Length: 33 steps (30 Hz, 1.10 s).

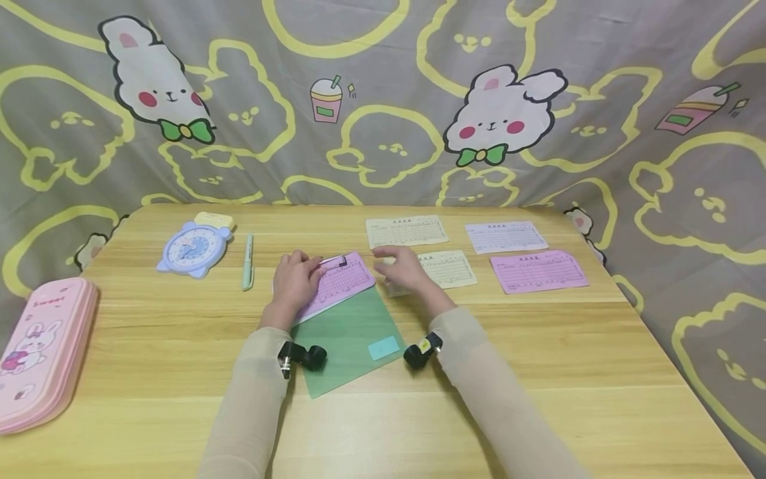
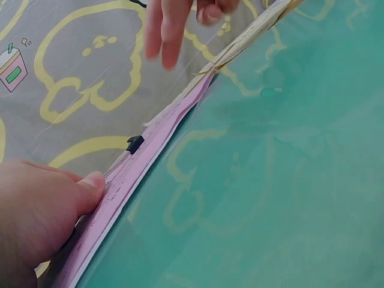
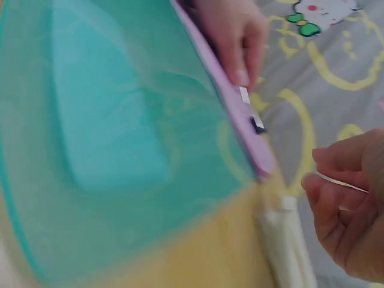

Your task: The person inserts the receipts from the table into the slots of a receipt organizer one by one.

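My left hand (image 1: 294, 285) is at the far edge of a translucent green folder (image 1: 347, 332). Its thumb and finger pinch one end of a slim metal paper fastener (image 2: 120, 163) with a black end piece, lying over the purple printed slips (image 1: 344, 278). These slips lie along the folder's far edge. My right hand (image 1: 403, 269) hovers just right of them, over a cream slip (image 1: 451, 269), its fingers loosely bent and thumb apart from the index finger. In the right wrist view a thin pale line shows between the fingers of my right hand (image 3: 351, 198).
More printed slips lie at the back right: a cream one (image 1: 407, 233), a pale lilac one (image 1: 505, 236) and a purple one (image 1: 538, 271). Toward the left are a blue toy clock (image 1: 196, 251), a yellow block (image 1: 215, 220), a mint pen (image 1: 248, 263) and a pink pencil case (image 1: 48, 352).
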{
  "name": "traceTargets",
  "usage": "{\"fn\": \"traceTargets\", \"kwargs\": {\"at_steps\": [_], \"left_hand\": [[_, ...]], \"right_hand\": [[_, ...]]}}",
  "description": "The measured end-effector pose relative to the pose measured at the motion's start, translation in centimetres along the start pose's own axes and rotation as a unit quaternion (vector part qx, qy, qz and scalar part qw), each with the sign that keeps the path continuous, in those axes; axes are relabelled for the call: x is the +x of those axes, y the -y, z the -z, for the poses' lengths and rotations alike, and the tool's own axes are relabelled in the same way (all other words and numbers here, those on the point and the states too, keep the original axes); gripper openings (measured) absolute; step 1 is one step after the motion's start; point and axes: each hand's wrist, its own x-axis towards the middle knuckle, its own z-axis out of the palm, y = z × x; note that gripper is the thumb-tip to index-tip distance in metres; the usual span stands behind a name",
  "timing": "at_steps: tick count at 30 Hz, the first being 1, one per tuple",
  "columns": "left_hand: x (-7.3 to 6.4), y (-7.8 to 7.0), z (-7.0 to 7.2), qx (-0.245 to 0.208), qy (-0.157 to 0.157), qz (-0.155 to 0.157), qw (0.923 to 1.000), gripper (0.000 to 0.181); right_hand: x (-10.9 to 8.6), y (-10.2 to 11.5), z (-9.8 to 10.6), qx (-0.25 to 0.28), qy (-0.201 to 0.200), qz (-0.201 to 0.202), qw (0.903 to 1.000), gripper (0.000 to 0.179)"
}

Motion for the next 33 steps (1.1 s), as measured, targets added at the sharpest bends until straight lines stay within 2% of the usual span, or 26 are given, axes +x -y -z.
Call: {"fn": "traceTargets", "kwargs": {"at_steps": [5, 11, 15, 20, 23, 33], "left_hand": [[0.0, 0.0, 0.0, 0.002, 0.0, 0.001, 1.0, 0.035], [0.0, 0.0, 0.0, -0.001, 0.0, 0.003, 1.0, 0.035], [-0.1, -0.1, 0.1, -0.004, -0.001, 0.003, 1.0, 0.035], [-0.1, -0.1, 0.1, -0.004, 0.002, 0.006, 1.0, 0.035], [-0.2, -0.1, 0.1, -0.005, 0.003, 0.007, 1.0, 0.035], [-0.1, -0.3, 0.2, -0.007, -0.002, 0.008, 0.9999, 0.034]], "right_hand": [[-1.0, -0.3, 3.2, -0.024, -0.008, 0.051, 0.9984, 0.036], [-2.5, -1.3, 6.7, -0.044, -0.049, 0.056, 0.9963, 0.039], [-3.2, -2.7, 8.7, -0.034, -0.074, 0.038, 0.9959, 0.042], [-4.1, -4.6, 10.4, -0.023, -0.082, -0.01, 0.9963, 0.049], [-4.4, -5.7, 10.9, -0.025, -0.086, -0.033, 0.9954, 0.051], [-4.2, -7.9, 11.4, -0.055, -0.077, -0.054, 0.9941, 0.06]]}}
